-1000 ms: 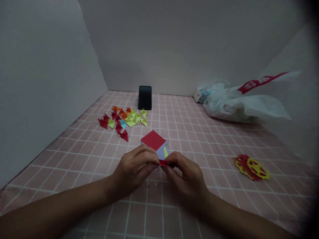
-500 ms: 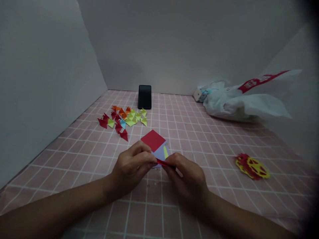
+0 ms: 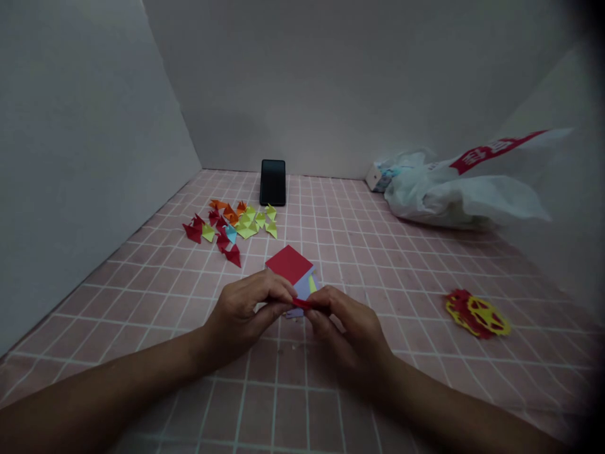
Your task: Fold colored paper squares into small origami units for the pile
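Between my fingertips is a small folded piece of red paper (image 3: 301, 303), seen nearly edge-on. My left hand (image 3: 253, 306) pinches its left end with thumb and forefinger. At the other end, my right hand (image 3: 345, 321) grips it the same way, so the fingers hide much of its shape. Just beyond my hands lies a stack of square origami paper (image 3: 289, 263), with a red sheet on top and lilac and yellow ones showing beneath. Folded paper cranes (image 3: 246, 225) in red, orange, yellow and blue stand in a group farther back on the left.
A black phone (image 3: 273, 183) leans upright near the back wall. At the back right lies a white plastic bag (image 3: 444, 198) beside a small box (image 3: 377, 177). Red and yellow paper cutouts (image 3: 478, 314) lie on the right of the pink checked tablecloth (image 3: 406, 271).
Both hands have risen slightly, with the red paper still pinched between them. My left fingers have shifted their hold along its edge. The view has moved a little.
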`<act>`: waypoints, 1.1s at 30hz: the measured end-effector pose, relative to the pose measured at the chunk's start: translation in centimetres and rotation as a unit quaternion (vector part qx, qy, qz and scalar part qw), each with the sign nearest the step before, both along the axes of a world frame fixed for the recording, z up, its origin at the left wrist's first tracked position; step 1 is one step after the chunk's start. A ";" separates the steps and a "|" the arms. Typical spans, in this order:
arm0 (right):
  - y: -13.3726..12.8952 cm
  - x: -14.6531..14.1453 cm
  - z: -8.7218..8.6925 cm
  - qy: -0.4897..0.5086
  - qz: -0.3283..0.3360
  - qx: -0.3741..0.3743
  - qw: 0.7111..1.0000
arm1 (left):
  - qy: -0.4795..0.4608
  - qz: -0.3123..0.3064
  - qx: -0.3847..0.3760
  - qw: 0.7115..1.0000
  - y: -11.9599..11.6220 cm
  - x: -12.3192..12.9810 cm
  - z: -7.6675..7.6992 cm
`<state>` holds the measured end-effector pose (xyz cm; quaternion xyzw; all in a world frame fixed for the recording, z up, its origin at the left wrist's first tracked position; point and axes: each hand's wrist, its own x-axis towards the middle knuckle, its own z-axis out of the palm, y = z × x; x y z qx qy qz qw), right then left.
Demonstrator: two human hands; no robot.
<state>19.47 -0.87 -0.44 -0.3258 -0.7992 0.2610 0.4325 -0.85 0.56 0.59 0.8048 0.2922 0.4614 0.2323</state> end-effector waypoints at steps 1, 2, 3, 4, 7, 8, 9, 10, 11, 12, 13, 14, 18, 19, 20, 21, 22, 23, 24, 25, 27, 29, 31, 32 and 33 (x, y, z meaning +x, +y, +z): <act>0.1 0.1 0.1 0.005 0.008 -0.004 1.000 | 0.004 0.000 0.008 1.000 0.1 -0.1 0.1; 0.1 0.1 0.2 0.012 0.011 -0.003 1.000 | 0.006 -0.003 0.017 1.000 0.2 -0.1 0.2; 0.2 0.1 0.3 0.014 0.010 -0.008 1.000 | 0.009 -0.008 0.022 1.000 0.2 -0.1 0.2; 0.2 0.2 0.3 0.008 0.010 -0.020 1.000 | 0.012 -0.012 0.024 1.000 0.3 -0.2 0.3; 0.3 0.2 0.5 0.003 0.008 -0.029 1.000 | 0.024 -0.023 0.021 0.999 0.4 -0.3 0.4; 0.4 0.2 0.5 0.003 0.009 -0.028 1.000 | 0.029 -0.024 0.020 0.999 0.4 -0.3 0.4; 0.4 0.2 0.5 0.000 0.007 -0.027 1.000 | 0.032 -0.024 0.020 0.999 0.5 -0.3 0.4; 0.4 0.2 0.5 -0.002 0.006 -0.024 1.000 | 0.035 -0.025 0.020 0.999 0.5 -0.4 0.3; 0.4 0.2 0.4 -0.005 0.005 -0.021 1.000 | 0.037 -0.026 0.020 0.999 0.6 -0.4 0.3; 0.4 0.2 0.4 -0.009 0.003 -0.018 1.000 | 0.038 -0.027 0.019 0.999 0.6 -0.4 0.3; 0.4 0.2 0.4 -0.014 0.002 -0.016 1.000 | 0.041 -0.028 0.016 0.999 0.6 -0.4 0.3; 0.4 0.2 0.4 -0.019 0.000 -0.013 1.000 | 0.046 -0.030 0.014 0.998 0.6 -0.5 0.4; 0.1 0.2 0.3 -0.054 -0.018 0.001 0.998 | 0.086 -0.035 0.010 0.996 0.4 -0.4 0.5; 0.0 0.2 0.3 -0.061 -0.021 0.007 0.998 | 0.096 -0.034 0.009 0.995 0.3 -0.4 0.5; -0.1 0.2 0.3 -0.067 -0.022 0.015 0.997 | 0.103 -0.032 0.007 0.994 0.2 -0.4 0.5; -0.2 0.2 0.3 -0.072 -0.023 0.022 0.997 | 0.108 -0.029 0.005 0.994 0.1 -0.3 0.6; -0.3 0.1 0.2 -0.075 -0.023 0.029 0.996 | 0.109 -0.026 0.002 0.994 0.1 -0.3 0.6; -0.3 0.1 0.2 -0.077 -0.024 0.034 0.996 | 0.107 -0.025 0.002 0.994 0.0 -0.3 0.6; -0.3 0.1 0.2 -0.079 -0.024 0.038 0.996 | 0.105 -0.023 0.002 0.994 0.0 -0.2 0.6; -0.3 0.1 0.1 -0.079 -0.024 0.041 0.996 | 0.103 -0.023 0.002 0.994 0.0 -0.2 0.7; -0.3 0.0 0.1 -0.075 -0.020 0.047 0.996 | 0.102 -0.023 -0.002 0.995 0.0 -0.2 0.7; -0.2 0.0 0.1 -0.068 -0.018 0.049 0.996 | 0.100 -0.022 -0.006 0.995 0.0 -0.2 0.7; -0.2 0.0 0.2 -0.062 -0.019 0.043 0.997 | 0.093 -0.020 -0.005 0.995 0.1 -0.2 0.6; -0.2 0.0 0.3 -0.058 -0.018 0.037 0.997 | 0.090 -0.017 -0.003 0.996 0.1 -0.2 0.6; -0.1 0.0 0.3 -0.053 -0.016 0.032 0.998 | 0.089 -0.015 -0.001 0.996 0.1 -0.2 0.5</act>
